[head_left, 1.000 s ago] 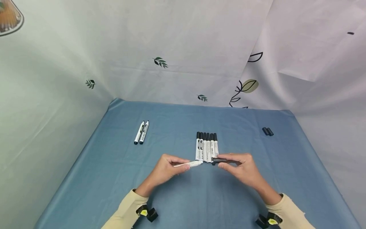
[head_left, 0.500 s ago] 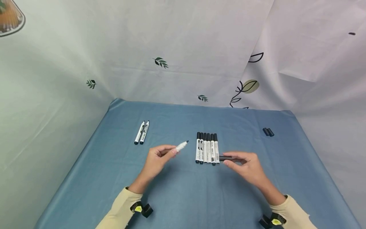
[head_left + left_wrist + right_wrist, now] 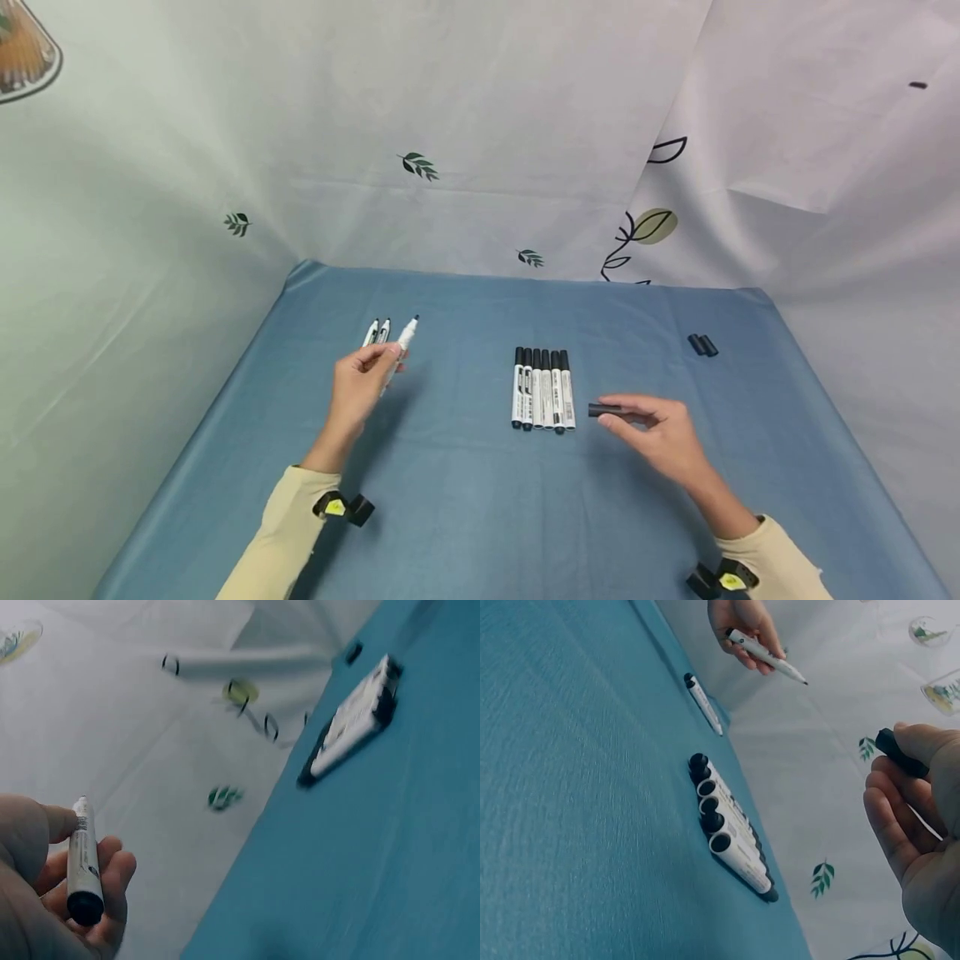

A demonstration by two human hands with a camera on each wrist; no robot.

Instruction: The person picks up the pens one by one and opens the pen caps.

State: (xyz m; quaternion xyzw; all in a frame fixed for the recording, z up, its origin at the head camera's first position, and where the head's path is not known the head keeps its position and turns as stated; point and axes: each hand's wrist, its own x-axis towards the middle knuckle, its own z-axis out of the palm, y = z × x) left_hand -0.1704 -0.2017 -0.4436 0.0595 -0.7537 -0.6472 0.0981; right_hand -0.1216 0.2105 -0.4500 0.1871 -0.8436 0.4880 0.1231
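Fingers point(image 3: 114, 876) of the left hand point(image 3: 357, 388) pinch an uncapped marker point(image 3: 407, 333) near two other markers point(image 3: 384, 331); the right hand point(image 3: 663, 433) pinches a black cap point(image 3: 600, 410) near six capped markers point(image 3: 547, 390). Blue table point(image 3: 480, 517) stretches between both hands, its far edge point(image 3: 450, 277) beyond them.

- Pale cloth wall point(image 3: 510, 100) behind and along both sides, softly creased.
- Small green leaves point(image 3: 420, 167) printed on it.
- Larger printed stem point(image 3: 627, 237) with an olive leaf point(image 3: 656, 227), right of centre.
- Orange print point(image 3: 24, 54) at the upper left.
- Blue cloth point(image 3: 465, 517) below, spread flat, meeting the wall.
- Soft light, greenish at left, pinkish at right.
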